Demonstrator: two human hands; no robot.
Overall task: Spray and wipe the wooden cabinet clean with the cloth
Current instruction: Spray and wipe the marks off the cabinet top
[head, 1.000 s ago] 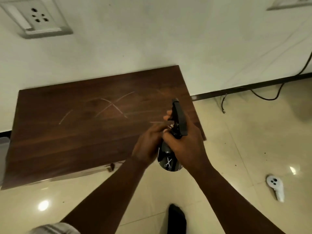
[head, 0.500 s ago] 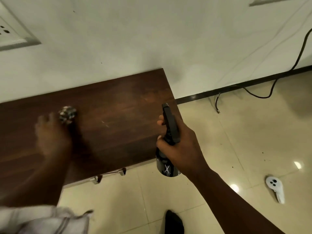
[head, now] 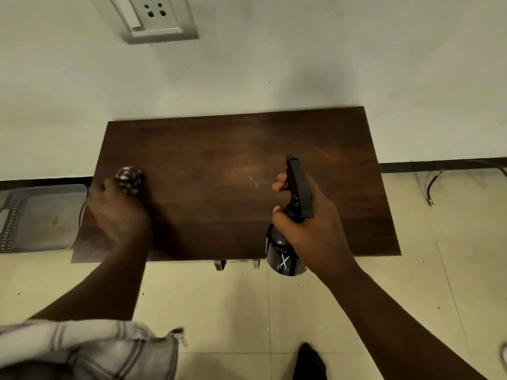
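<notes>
The dark wooden cabinet top (head: pixel 219 165) lies below me against the white wall. A small chalk-like mark (head: pixel 253 181) remains near its middle. My left hand (head: pixel 118 212) presses a bunched, patterned cloth (head: pixel 129 179) onto the top's left part; the hand is motion-blurred. My right hand (head: pixel 310 229) grips a black spray bottle (head: pixel 285 256) by the neck over the front right of the top. The bottle's nozzle (head: pixel 292 160) points toward the wall and a finger rests at the trigger.
A grey plastic tray or crate (head: pixel 41 215) sits on the floor left of the cabinet. A wall socket (head: pixel 156 17) is above. Cables (head: pixel 439 179) lie along the skirting at right. Metal drawer handles (head: pixel 236 263) show at the cabinet's front edge. My foot (head: pixel 310 360) is below.
The left hand left the bottle, took the cloth to the left part of the top and has been wiping; the large chalk scribbles are gone. The right hand keeps the bottle.
</notes>
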